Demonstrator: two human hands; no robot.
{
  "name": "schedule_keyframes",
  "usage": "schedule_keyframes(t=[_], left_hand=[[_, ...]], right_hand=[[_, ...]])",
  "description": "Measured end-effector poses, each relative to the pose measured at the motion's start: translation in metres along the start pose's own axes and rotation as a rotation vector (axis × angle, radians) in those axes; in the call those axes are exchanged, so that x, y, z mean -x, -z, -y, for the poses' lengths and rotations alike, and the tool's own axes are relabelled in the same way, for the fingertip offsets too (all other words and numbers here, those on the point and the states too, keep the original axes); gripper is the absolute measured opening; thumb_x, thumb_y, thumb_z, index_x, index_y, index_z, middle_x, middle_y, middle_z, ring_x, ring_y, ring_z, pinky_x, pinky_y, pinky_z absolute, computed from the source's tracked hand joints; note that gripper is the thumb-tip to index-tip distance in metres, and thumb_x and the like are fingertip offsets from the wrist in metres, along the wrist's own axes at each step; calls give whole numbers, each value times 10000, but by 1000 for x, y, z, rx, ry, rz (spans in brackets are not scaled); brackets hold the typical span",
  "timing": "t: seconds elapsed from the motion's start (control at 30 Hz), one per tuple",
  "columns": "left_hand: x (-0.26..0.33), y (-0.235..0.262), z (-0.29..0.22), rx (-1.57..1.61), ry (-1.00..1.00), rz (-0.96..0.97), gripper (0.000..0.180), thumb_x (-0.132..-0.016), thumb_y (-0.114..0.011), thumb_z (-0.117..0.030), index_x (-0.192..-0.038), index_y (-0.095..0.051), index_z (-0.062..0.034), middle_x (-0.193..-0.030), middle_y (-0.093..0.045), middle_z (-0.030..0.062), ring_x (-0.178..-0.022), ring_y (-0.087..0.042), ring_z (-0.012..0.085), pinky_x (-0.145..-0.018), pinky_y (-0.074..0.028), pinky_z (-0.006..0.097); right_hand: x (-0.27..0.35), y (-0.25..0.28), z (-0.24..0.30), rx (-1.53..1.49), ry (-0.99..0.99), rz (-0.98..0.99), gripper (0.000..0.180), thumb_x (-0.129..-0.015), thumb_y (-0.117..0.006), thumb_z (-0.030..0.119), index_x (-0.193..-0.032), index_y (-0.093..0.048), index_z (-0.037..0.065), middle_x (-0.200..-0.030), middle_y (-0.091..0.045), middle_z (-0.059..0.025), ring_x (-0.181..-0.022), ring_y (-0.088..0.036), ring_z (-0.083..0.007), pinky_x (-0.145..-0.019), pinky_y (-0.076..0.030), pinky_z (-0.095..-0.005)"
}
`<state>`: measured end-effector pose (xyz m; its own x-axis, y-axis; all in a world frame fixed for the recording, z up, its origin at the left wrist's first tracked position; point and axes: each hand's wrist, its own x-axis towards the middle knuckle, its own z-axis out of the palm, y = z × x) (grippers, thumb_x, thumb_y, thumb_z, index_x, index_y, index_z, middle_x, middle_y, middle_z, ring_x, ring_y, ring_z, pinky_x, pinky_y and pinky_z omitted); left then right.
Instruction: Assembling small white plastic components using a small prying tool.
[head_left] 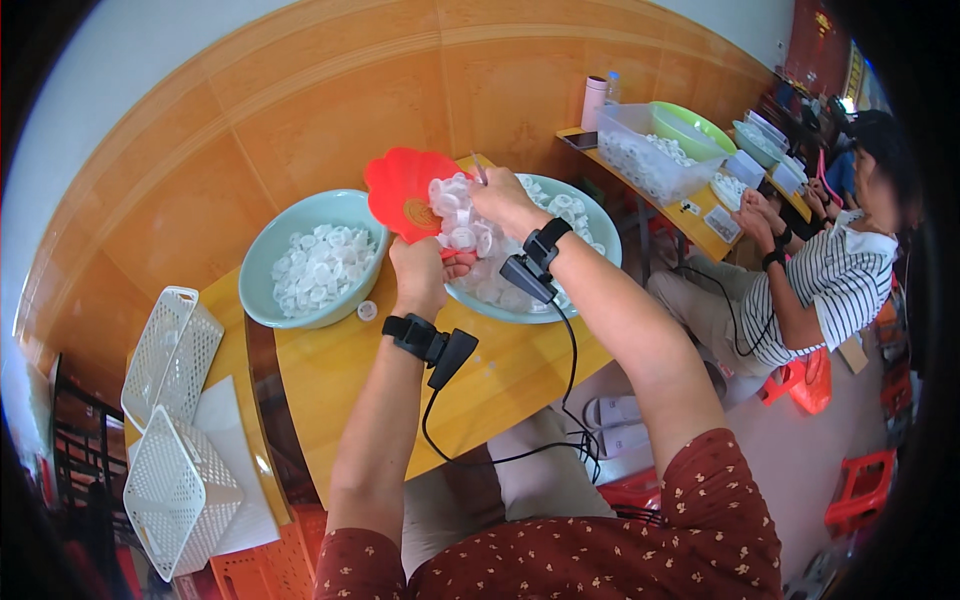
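The left hand (420, 270) is closed around the lower edge of a red flower-shaped plastic piece (405, 192), holding it upright above the wooden desk (500, 375). The right hand (505, 200) reaches over the top of that red piece, its fingers pinched on a cluster of small clear plastic caps (458, 225) pressed against the piece's right side; a thin stick-like thing shows above the fingers, too small to make out. Just behind and to the right of the red piece sits a pale green bowl (590, 215) filled with more clear caps, partly hidden by the right wrist. To the left of the red piece stands a second pale green bowl (262, 265), also holding a heap of caps, and one loose cap (367, 311) lies on the desk just in front of it. Both wrists carry black strapped devices with cables hanging below the desk edge. Far left of the red piece, two white lattice baskets (172, 350) lie tipped over. Well to the right, another person in a striped shirt (835, 275) sits at a neighbouring desk with a clear tub (650, 165) and a bright green bowl (700, 125).
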<state>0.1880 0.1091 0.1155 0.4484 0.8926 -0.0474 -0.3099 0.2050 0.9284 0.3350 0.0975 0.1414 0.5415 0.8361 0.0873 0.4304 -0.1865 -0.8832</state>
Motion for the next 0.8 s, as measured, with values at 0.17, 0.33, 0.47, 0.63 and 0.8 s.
schedule_keyframes(t=[0.17,0.33,0.47,0.63,0.8], left_hand=[[0,10,5,218,112,-11,282,-789,-370,5,-1048,-442,91,-803,-590,189,-629,-609,263,-522,-493,299],[-2,18,12,419,153,128,289,-804,-368,11,-1074,-445,78,-842,-586,187,-670,-604,263,-561,-508,308],[3,12,9,511,185,106,288,-807,-365,15,-1076,-449,77,-849,-576,173,-696,-595,257,-571,-503,289],[10,6,8,717,241,128,294,-831,-361,18,-1104,-382,126,-882,-539,196,-739,-575,249,-602,-508,254],[32,23,-3,495,150,151,304,-829,-365,12,-1113,-404,111,-897,-556,189,-714,-567,237,-567,-475,271]], right_hand=[[-8,6,13,-403,179,307,517,-881,-523,124,-1301,-350,-122,-1240,-499,-162,-1099,-491,-165,-883,-418,-271],[-5,20,30,-325,164,251,467,-883,-526,126,-1263,-403,-116,-1187,-527,-159,-1062,-504,-163,-866,-426,-269],[3,40,31,-258,215,93,440,-876,-540,146,-1218,-448,-115,-1135,-546,-134,-1030,-510,-172,-861,-424,-280],[22,68,28,-243,149,-45,348,-887,-529,175,-1151,-507,-51,-1010,-572,-112,-971,-547,-175,-778,-466,-330],[88,78,22,-365,154,6,304,-927,-470,175,-1126,-490,-55,-954,-588,-108,-848,-601,-164,-674,-512,-284]])
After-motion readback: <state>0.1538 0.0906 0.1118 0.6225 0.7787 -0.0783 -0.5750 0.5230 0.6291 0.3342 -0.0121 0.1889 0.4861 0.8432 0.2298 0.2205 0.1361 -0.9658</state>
